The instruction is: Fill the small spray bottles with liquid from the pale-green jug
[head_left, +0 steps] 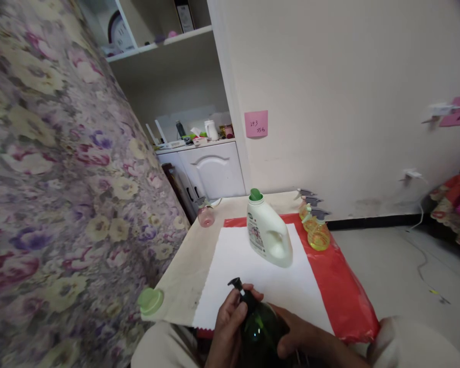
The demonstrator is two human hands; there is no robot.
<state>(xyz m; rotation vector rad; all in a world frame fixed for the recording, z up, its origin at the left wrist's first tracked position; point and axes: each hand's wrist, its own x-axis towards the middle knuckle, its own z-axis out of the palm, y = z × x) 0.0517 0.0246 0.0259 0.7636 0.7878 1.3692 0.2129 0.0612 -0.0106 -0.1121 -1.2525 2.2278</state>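
A dark green pump bottle (pixel 259 332) is held between my two hands, close to my lap at the table's near edge. My left hand (pixel 230 319) wraps around its black pump collar, below the nozzle. Around the bottle's body on the right curl the fingers of my right hand (pixel 301 332). Beyond them a large pale green detergent jug (pixel 269 235) stands upright on a white sheet (pixel 230 271), its green spout uncovered. A light green cap (pixel 150 300) lies at the table's left front corner. The base of the pump bottle is cut off by the frame.
Several spray bottles with yellow liquid (pixel 319 236) stand at the table's right back. A pink spray bottle (pixel 206 214) is at the back left. Red plastic (pixel 337 286) lies under the sheet. A floral curtain (pixel 61 204) hangs on the left; the wall (pixel 329 102) rises behind.
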